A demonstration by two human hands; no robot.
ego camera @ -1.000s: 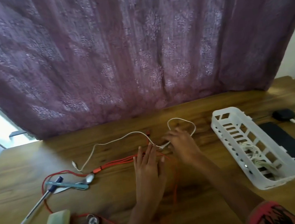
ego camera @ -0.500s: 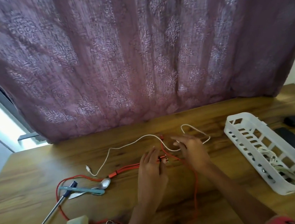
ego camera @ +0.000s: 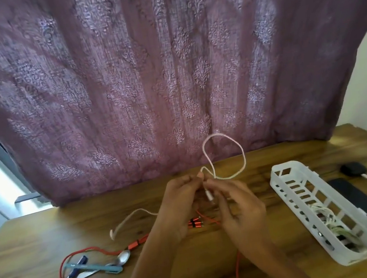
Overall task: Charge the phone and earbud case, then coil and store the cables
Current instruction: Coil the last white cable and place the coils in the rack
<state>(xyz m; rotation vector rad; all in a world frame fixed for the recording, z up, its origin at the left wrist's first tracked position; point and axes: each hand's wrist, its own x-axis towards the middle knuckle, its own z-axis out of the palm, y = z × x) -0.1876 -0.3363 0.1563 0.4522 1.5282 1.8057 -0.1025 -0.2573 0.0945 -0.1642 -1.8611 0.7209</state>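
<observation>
Both hands work a thin white cable (ego camera: pixel 215 135) above a grained wooden table (ego camera: pixel 51 233), just left of a slotted white plastic basket (ego camera: pixel 354 256). The left hand (ego camera: pixel 181 206) pinches the cord between curled fingers, and a round loop rises from that grip toward the basket's far end. The right hand (ego camera: pixel 240 210), fingers bent, appears to pinch the cord just above its small straight plug, though blur hides the exact contact. Left of the basket a glossy red cable (ego camera: pixel 196 223) with metallic plugs snakes over the wood past a steel spoon (ego camera: pixel 123 257). Pale coiled cables (ego camera: pixel 331 222) fill the basket's near end. Right of it lie a flat black phone (ego camera: pixel 361 202) and a rounded black earbud case (ego camera: pixel 352 169).
</observation>
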